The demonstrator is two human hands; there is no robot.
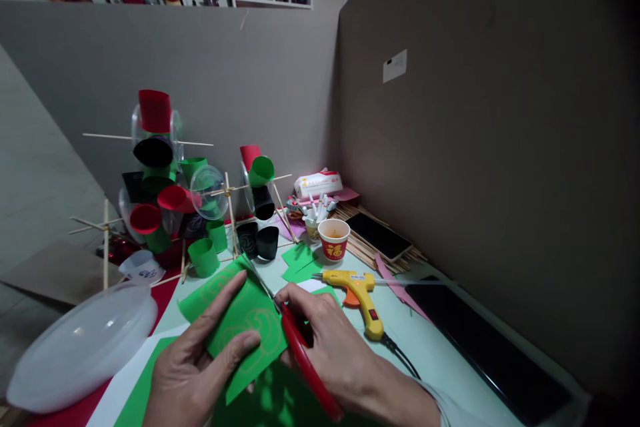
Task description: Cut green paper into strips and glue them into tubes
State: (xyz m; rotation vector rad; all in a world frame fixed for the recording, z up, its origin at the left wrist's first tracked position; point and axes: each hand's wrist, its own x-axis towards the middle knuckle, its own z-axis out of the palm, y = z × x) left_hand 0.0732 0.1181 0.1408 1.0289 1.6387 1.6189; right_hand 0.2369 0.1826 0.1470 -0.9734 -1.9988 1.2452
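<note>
A piece of green paper (255, 337) with pale curled drawings is pinched in my left hand (200, 353), thumb and fingers on its face. My right hand (325, 333) is closed around red-handled scissors (310, 373). Their blades lie along the paper's upper right edge, partly hidden by it. Beyond my hands, smaller green paper pieces (300, 261) lie on the table. A yellow glue gun (360, 287) rests on its side right of my right hand, its cord running toward me.
At left stands a stick frame (229, 213) with red, green and black paper tubes. A white plastic lid (83, 347) is nearby. A red paper cup (334, 240), a phone (379, 235), wooden sticks (373, 263) and a long black panel (485, 347) line the right. Grey partitions (280, 80) surround the table.
</note>
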